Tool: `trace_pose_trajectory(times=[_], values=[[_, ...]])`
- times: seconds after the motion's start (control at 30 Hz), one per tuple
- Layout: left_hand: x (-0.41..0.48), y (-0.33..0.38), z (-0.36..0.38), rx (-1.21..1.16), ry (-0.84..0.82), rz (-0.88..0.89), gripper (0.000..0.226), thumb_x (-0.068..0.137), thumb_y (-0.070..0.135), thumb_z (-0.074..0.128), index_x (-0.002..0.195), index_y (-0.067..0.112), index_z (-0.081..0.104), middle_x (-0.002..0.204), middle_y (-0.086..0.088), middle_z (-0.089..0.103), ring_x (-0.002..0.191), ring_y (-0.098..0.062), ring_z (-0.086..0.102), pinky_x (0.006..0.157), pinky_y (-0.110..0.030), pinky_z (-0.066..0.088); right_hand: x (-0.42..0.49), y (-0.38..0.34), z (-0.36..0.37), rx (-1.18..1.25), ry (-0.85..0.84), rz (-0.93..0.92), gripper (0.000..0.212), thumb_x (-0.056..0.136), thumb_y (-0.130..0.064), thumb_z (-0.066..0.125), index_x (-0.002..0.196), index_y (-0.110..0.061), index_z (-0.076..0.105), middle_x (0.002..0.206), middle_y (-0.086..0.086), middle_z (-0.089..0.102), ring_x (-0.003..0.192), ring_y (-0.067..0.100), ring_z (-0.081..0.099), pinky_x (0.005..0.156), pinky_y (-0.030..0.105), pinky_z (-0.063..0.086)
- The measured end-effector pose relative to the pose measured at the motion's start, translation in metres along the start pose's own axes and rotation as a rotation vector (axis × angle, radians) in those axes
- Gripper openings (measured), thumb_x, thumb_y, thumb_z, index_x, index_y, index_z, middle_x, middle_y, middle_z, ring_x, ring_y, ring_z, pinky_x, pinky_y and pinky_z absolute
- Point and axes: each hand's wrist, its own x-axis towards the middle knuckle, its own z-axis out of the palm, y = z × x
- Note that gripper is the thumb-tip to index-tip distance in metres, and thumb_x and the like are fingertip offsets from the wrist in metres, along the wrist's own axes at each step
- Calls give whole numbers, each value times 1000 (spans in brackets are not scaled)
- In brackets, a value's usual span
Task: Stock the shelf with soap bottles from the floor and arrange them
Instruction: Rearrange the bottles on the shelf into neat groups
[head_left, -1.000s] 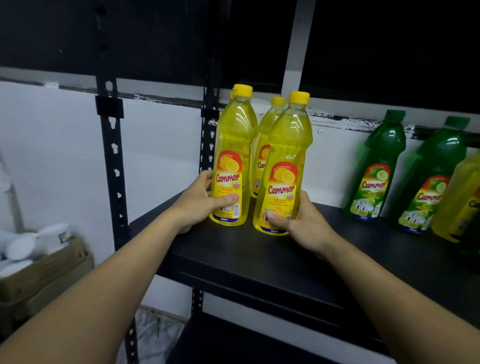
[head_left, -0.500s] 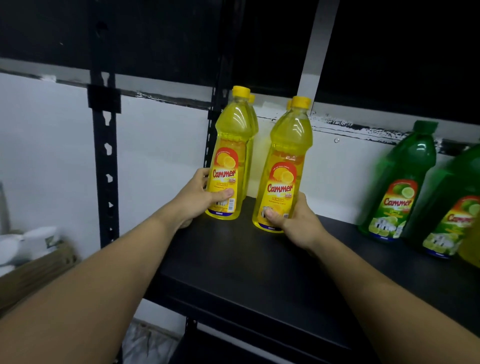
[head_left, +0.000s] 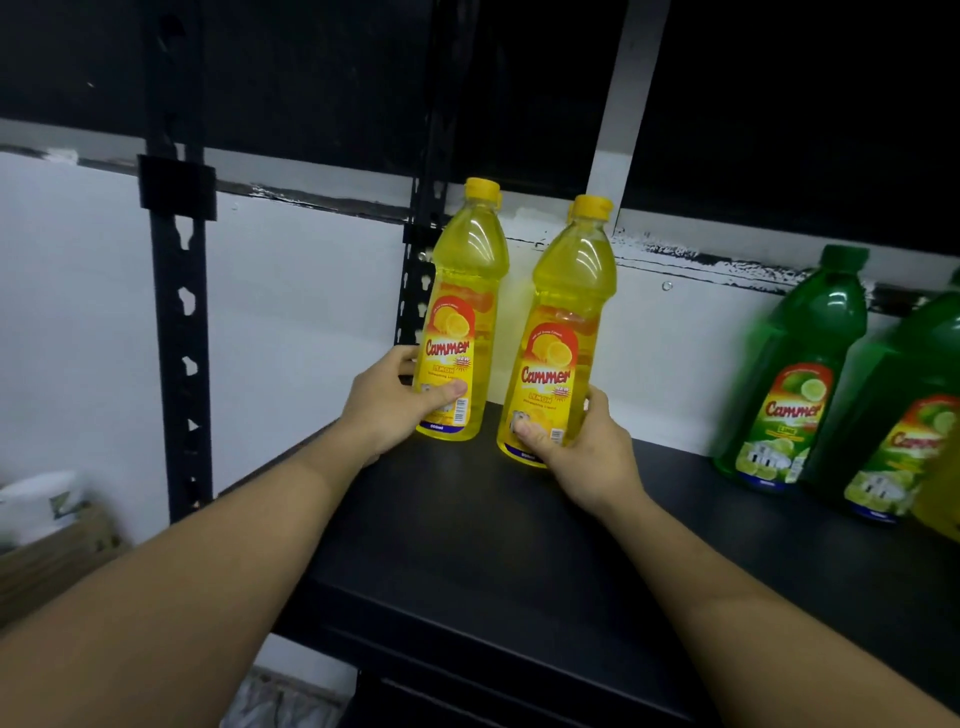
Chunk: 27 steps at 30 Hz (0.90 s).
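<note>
Two yellow lemon soap bottles stand upright on the black shelf (head_left: 467, 545) near its left back corner. My left hand (head_left: 387, 410) grips the base of the left yellow bottle (head_left: 462, 291). My right hand (head_left: 587, 457) grips the base of the right yellow bottle (head_left: 566, 322), which sits slightly nearer to me. More yellow caps peek out directly behind both bottles. Two green lime bottles (head_left: 795, 374) stand further right on the same shelf, the far one (head_left: 904, 415) cut by the frame edge.
A black slotted upright (head_left: 179, 322) stands left of the shelf, another (head_left: 418, 291) at its back corner. A cardboard box (head_left: 57, 561) with white items sits low on the left. A yellow bottle edge (head_left: 940, 499) shows at far right. A lower shelf lies below.
Both yellow bottles have been pushed back and spread apart, so they now line up in front of the rear bottles. The view has shifted left, moving the green bottles toward the right edge.
</note>
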Motion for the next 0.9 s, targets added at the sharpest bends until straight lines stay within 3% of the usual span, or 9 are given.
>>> trace_pose_trajectory(times=[0.13, 0.23, 0.43, 0.63, 0.9], values=[[-2, 1, 4, 151, 17, 62, 82, 68, 58, 82, 134, 26, 44, 117, 14, 57, 100, -8, 62, 88, -29, 52, 1, 2, -1, -15, -5, -5, 75, 72, -49, 84, 132, -23, 45, 117, -7, 65, 94, 9, 61, 81, 21, 43], [1, -2, 5, 226, 14, 93, 93, 59, 63, 85, 133, 28, 43, 116, 14, 57, 100, -9, 62, 88, -30, 53, 2, 4, -3, -37, -28, 4, 83, 70, -45, 87, 136, -24, 43, 122, -6, 64, 97, 8, 60, 81, 20, 43], [2, -5, 4, 130, -3, 75, 91, 64, 52, 87, 139, 28, 41, 119, 13, 58, 102, -10, 62, 91, -31, 52, 3, 5, -1, -52, -76, -5, 86, 68, -53, 85, 138, -27, 43, 124, -8, 65, 103, 8, 62, 83, 20, 45], [1, -5, 6, 191, 59, 85, 89, 65, 50, 88, 137, 28, 41, 112, 13, 57, 100, -12, 62, 93, -35, 53, 5, 5, 5, -94, -64, 6, 83, 73, -51, 83, 140, -25, 40, 125, -5, 66, 107, 14, 65, 85, 22, 47], [3, -8, 4, 163, 40, 42, 91, 68, 50, 86, 142, 28, 37, 128, 4, 60, 105, -15, 61, 96, -37, 52, 6, 4, 4, -92, -92, 38, 85, 78, -52, 79, 144, -24, 34, 130, -2, 64, 112, 17, 64, 87, 24, 45]])
